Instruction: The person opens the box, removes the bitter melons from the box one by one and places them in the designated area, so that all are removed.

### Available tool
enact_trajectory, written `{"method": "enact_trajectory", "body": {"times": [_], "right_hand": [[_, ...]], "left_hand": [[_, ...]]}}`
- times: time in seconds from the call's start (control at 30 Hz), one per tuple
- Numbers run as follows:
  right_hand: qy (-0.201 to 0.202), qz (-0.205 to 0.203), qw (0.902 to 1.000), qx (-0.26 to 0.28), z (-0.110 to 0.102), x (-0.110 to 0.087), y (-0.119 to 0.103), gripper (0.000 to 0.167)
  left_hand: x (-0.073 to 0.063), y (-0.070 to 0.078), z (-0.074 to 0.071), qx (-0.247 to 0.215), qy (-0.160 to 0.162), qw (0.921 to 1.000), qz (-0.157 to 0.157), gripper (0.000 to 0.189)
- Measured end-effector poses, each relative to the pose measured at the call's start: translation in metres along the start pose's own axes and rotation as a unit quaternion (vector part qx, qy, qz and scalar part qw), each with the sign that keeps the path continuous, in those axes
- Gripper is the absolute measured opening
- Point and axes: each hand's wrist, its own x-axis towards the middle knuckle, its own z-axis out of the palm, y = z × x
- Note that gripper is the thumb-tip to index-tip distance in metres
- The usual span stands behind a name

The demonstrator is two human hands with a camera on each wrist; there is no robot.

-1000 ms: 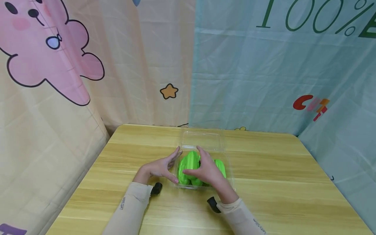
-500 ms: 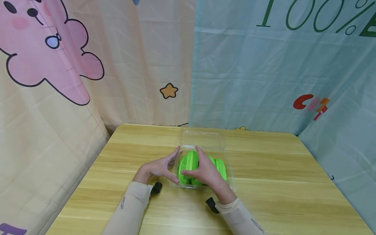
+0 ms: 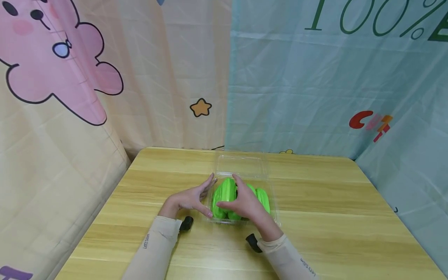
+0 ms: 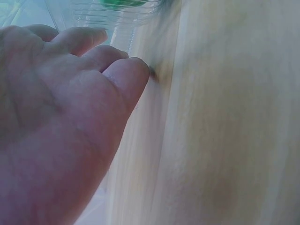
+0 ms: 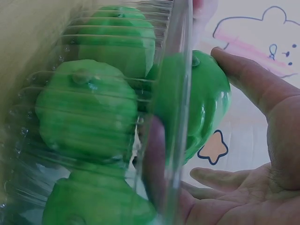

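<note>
In the head view, a clear plastic clamshell box (image 3: 241,222) holds several bright green, ridged, elongated vegetables. One green ridged vegetable (image 3: 228,190) lies on top at the left. My right hand (image 3: 246,202) pinches this piece, with the thumb over its near part and fingers at its far side. The right wrist view shows the thumb tip on that vegetable (image 5: 208,103) and a finger down inside the box behind the clear wall. My left hand (image 3: 192,200) has its fingers and thumb spread along the box's left side. The left wrist view shows its fingertips beside the ribbed wall.
The box's clear lid (image 3: 241,165) is folded back flat behind it. A wooden table (image 3: 332,233) supports everything. Printed curtains (image 3: 297,89) stand behind and at both sides. Another green vegetable (image 3: 262,199) shows at the box's right side.
My right hand has shifted only slightly, and more green shows just right of its fingers than a second ago. The left hand stays in the same place by the box.
</note>
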Motion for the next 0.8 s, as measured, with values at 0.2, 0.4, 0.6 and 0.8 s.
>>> {"method": "enact_trajectory", "body": {"times": [0.2,0.4,0.6,0.8], "right_hand": [[0.006,0.008,0.9996,0.025,-0.007,-0.001,-0.003,0.108],[0.005,0.006,0.9992,0.038,-0.014,-0.001,-0.004,0.105],[0.013,0.004,0.9990,0.042,-0.018,0.000,-0.001,0.100],[0.015,0.010,0.9980,0.060,-0.022,0.001,0.003,0.101]], "left_hand": [[0.000,0.002,0.000,0.004,-0.001,1.0000,0.005,0.137],[0.000,0.003,0.000,-0.001,-0.002,1.0000,0.002,0.138],[0.000,0.002,-0.001,-0.004,-0.001,1.0000,0.004,0.138],[0.001,0.001,0.000,-0.002,-0.005,1.0000,0.009,0.137]]}}
